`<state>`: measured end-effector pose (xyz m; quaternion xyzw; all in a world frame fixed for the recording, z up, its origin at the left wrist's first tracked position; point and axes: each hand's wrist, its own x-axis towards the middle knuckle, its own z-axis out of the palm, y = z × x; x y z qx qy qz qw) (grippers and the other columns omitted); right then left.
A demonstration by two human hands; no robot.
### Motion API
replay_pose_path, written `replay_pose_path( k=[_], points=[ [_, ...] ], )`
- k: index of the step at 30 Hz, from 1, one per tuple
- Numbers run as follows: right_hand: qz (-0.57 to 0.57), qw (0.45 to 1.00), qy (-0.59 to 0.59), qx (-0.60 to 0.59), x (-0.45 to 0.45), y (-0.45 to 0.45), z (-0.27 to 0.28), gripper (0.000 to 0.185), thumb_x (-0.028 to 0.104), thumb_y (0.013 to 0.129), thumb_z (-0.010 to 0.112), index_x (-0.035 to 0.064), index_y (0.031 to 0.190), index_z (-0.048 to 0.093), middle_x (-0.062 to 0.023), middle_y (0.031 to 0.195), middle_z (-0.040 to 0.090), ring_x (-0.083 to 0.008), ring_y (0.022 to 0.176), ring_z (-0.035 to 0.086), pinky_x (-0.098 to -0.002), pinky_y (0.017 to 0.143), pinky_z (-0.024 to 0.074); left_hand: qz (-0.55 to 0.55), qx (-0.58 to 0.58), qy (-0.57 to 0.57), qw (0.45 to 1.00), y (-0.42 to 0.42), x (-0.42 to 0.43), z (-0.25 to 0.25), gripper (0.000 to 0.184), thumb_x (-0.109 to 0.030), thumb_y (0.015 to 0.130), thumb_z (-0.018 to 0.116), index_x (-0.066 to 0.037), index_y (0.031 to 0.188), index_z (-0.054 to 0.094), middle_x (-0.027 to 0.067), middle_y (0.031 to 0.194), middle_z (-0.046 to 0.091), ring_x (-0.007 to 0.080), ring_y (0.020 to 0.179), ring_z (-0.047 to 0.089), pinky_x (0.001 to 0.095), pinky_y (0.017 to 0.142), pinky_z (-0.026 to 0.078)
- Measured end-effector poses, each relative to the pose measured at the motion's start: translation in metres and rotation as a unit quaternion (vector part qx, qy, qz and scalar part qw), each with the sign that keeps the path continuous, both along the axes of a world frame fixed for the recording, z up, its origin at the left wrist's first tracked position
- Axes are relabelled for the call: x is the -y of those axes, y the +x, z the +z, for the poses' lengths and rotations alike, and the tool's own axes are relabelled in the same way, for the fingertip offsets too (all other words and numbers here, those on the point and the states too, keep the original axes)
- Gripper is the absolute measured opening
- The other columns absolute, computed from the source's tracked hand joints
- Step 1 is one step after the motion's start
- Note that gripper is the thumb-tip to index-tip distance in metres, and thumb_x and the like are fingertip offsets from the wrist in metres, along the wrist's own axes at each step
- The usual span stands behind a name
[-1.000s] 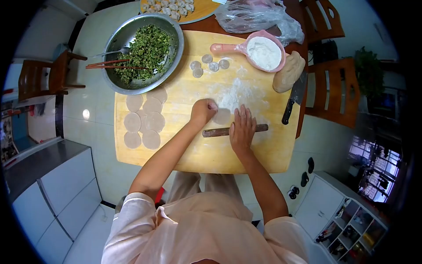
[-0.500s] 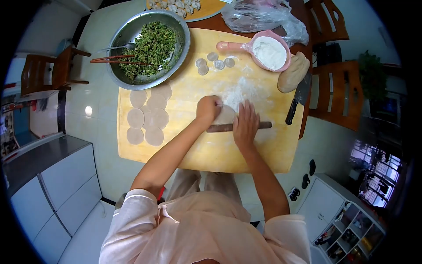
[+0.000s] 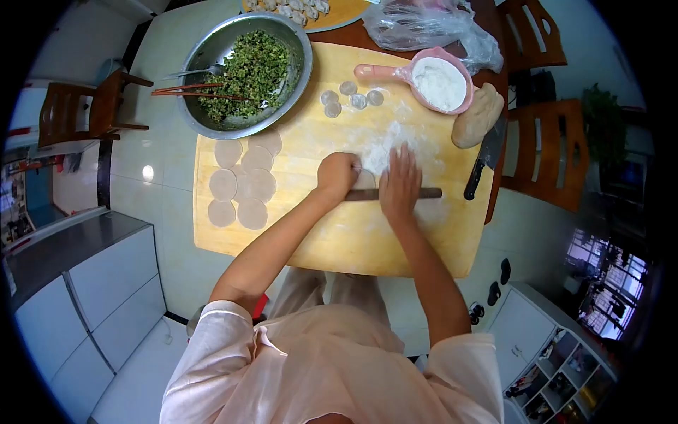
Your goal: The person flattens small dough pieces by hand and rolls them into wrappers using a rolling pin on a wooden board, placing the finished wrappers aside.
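My left hand (image 3: 337, 174) is closed, pinching the edge of a thin round dough wrapper (image 3: 366, 179) on the wooden board (image 3: 325, 247). Under my right hand (image 3: 400, 185) lies a dark rolling pin (image 3: 429, 193). That palm presses flat on the pin, its fingers stretched forward over the flour. The pin overlaps the near part of the wrapper, and both hands hide some of the dough. Loose flour (image 3: 385, 145) is scattered just beyond them. Small dough discs (image 3: 359, 101) sit farther back, while several rolled wrappers (image 3: 258, 185) overlap at the left.
A steel bowl (image 3: 300, 88) of chopped green filling (image 3: 247, 74) holds chopsticks (image 3: 187, 90) and a spoon. At the back right are a pink scoop (image 3: 378, 72) of flour, a dough lump (image 3: 478, 116) and a knife (image 3: 474, 180). Behind them lies a plastic bag (image 3: 424, 25).
The rolling pin and my right hand have moved forward, away from me, so the pin covers more of the wrapper. My left hand stays closed at the wrapper's edge. The view has shifted slightly.
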<state>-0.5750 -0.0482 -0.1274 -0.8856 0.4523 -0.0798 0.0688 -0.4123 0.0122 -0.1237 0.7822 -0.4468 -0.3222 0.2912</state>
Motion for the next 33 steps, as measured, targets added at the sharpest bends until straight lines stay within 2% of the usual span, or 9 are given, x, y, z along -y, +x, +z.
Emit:
replay_pose_path(
  k=[2, 6, 9, 12, 15, 19, 24, 27, 33],
  points=[
    [0.025, 1.0, 0.003, -0.009, -0.031, -0.029, 0.01, 0.058, 0.018, 0.084, 0.063, 0.0056, 0.138, 0.046, -0.015, 0.152, 0.034, -0.0345, 0.137, 0.035, -0.057, 0.108, 0.0285, 0.068, -0.065, -0.006, 0.996, 0.001, -0.004, -0.015, 0.003, -0.008, 0.076, 0.066, -0.006, 0.078, 0.068, 0.0109, 0.066, 0.064, 0.0216, 0.061, 0.061, 0.033, 0.061, 0.048],
    [0.039, 0.999, 0.008, -0.013, -0.045, -0.04, 0.02, 0.056, 0.016, 0.084, 0.063, 0.0057, 0.137, 0.047, -0.0155, 0.15, 0.037, -0.0341, 0.136, 0.037, -0.0553, 0.106, 0.0301, 0.078, -0.227, 0.064, 0.969, 0.015, -0.014, -0.03, 0.008, -0.011, 0.071, 0.074, -0.008, 0.077, 0.069, 0.0067, 0.073, 0.068, 0.0206, 0.067, 0.064, 0.0322, 0.065, 0.051],
    [0.039, 0.999, -0.015, -0.007, -0.016, -0.017, 0.012, 0.055, 0.016, 0.085, 0.061, 0.0054, 0.137, 0.047, -0.0155, 0.149, 0.038, -0.0334, 0.136, 0.037, -0.0545, 0.106, 0.0309, 0.042, -0.198, 0.02, 0.979, 0.008, -0.008, -0.026, 0.009, -0.006, 0.076, 0.072, -0.003, 0.082, 0.067, 0.0031, 0.07, 0.065, 0.0118, 0.067, 0.06, 0.0293, 0.063, 0.048],
    [0.02, 1.0, -0.015, 0.02, 0.028, 0.023, 0.006, 0.054, 0.019, 0.088, 0.06, 0.0042, 0.138, 0.046, -0.0145, 0.149, 0.038, -0.0332, 0.136, 0.037, -0.0553, 0.106, 0.0318, -0.025, -0.036, 0.033, 0.998, -0.003, 0.007, 0.006, 0.013, -0.014, 0.075, 0.071, -0.006, 0.086, 0.068, 0.0143, 0.078, 0.067, 0.0322, 0.071, 0.063, 0.0401, 0.068, 0.05],
    [0.001, 1.0, -0.018, 0.015, 0.051, 0.041, -0.005, 0.054, 0.021, 0.088, 0.06, 0.0042, 0.137, 0.046, -0.0149, 0.149, 0.038, -0.0339, 0.136, 0.036, -0.0564, 0.106, 0.0315, -0.043, 0.035, 0.06, 0.997, -0.007, 0.017, 0.007, 0.014, -0.016, 0.075, 0.07, -0.006, 0.085, 0.068, 0.0167, 0.078, 0.066, 0.0363, 0.072, 0.061, 0.0429, 0.068, 0.049],
    [0.056, 0.996, 0.002, 0.074, -0.002, -0.012, -0.001, 0.052, 0.02, 0.085, 0.064, 0.0034, 0.132, 0.05, -0.0156, 0.148, 0.04, -0.032, 0.134, 0.039, -0.0537, 0.109, 0.0297, 0.007, -0.066, 0.043, 0.997, -0.001, 0.013, 0.004, 0.009, -0.013, 0.076, 0.061, -0.007, 0.08, 0.067, 0.0196, 0.082, 0.066, 0.039, 0.079, 0.063, 0.0464, 0.069, 0.049],
    [0.118, 0.984, 0.076, 0.114, -0.045, -0.07, 0.015, 0.049, 0.017, 0.081, 0.068, 0.0039, 0.126, 0.054, -0.0145, 0.14, 0.048, -0.0308, 0.128, 0.045, -0.0509, 0.108, 0.0311, 0.029, -0.188, 0.043, 0.981, 0.011, -0.01, -0.033, 0.017, -0.017, 0.079, 0.068, -0.006, 0.092, 0.066, 0.0141, 0.084, 0.068, 0.0295, 0.076, 0.065, 0.0386, 0.07, 0.05],
    [0.189, 0.97, 0.081, 0.128, -0.035, -0.083, 0.011, 0.044, 0.014, 0.078, 0.07, 0.005, 0.119, 0.058, -0.0124, 0.128, 0.055, -0.0297, 0.118, 0.052, -0.0481, 0.103, 0.0371, 0.027, -0.244, 0.028, 0.969, 0.009, -0.018, -0.034, 0.016, -0.012, 0.076, 0.067, -0.005, 0.09, 0.066, 0.0155, 0.082, 0.067, 0.0308, 0.077, 0.065, 0.0387, 0.071, 0.05],
    [0.241, 0.961, 0.077, 0.107, -0.023, -0.09, 0.01, 0.038, 0.01, 0.075, 0.071, 0.0056, 0.111, 0.061, -0.0091, 0.111, 0.059, -0.027, 0.104, 0.057, -0.0436, 0.094, 0.044, -0.219, 0.022, -0.051, 0.974, -0.025, 0.017, -0.007, 0.024, -0.001, 0.071, 0.064, -0.009, 0.092, 0.071, 0.0166, 0.089, 0.068, 0.0342, 0.081, 0.065, 0.0405, 0.073, 0.051]
  ],
)
